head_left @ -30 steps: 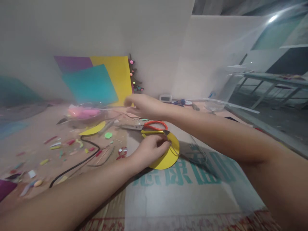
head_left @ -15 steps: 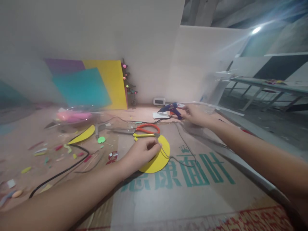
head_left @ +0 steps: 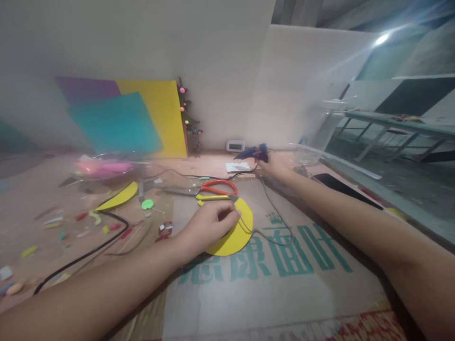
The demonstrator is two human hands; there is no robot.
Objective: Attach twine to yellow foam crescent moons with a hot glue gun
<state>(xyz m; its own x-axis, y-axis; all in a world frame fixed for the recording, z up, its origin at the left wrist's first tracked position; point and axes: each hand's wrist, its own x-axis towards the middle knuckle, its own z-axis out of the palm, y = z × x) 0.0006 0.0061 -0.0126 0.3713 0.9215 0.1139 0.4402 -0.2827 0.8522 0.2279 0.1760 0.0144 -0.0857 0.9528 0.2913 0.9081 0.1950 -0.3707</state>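
Note:
My left hand [head_left: 213,222] rests over a round yellow disc [head_left: 245,227], thumb and fingertips pinched on the end of a thin grey cord [head_left: 272,242]. The cord loops off the disc to the right and runs up towards the back. At the back of the table my right hand [head_left: 275,166] is closed round the handle of a blue glue gun [head_left: 249,152], whose nozzle points left above a small white card [head_left: 238,167]. Red-handled scissors [head_left: 217,182] and a yellow-handled tool [head_left: 213,197] lie just beyond my left hand.
Clay scraps and a black cable [head_left: 81,258] lie on the left, near a bowl of pink pieces [head_left: 103,168]. Coloured sheets [head_left: 117,123] and a beaded twig [head_left: 187,118] lean on the wall. A small digital clock [head_left: 235,146] stands behind; a dark phone-like slab [head_left: 346,190] lies right.
My right hand has gone from beside the glue gun's handle to a grip round it, and the gun sits slightly higher. My left hand stays on the disc. The view has shifted a little.

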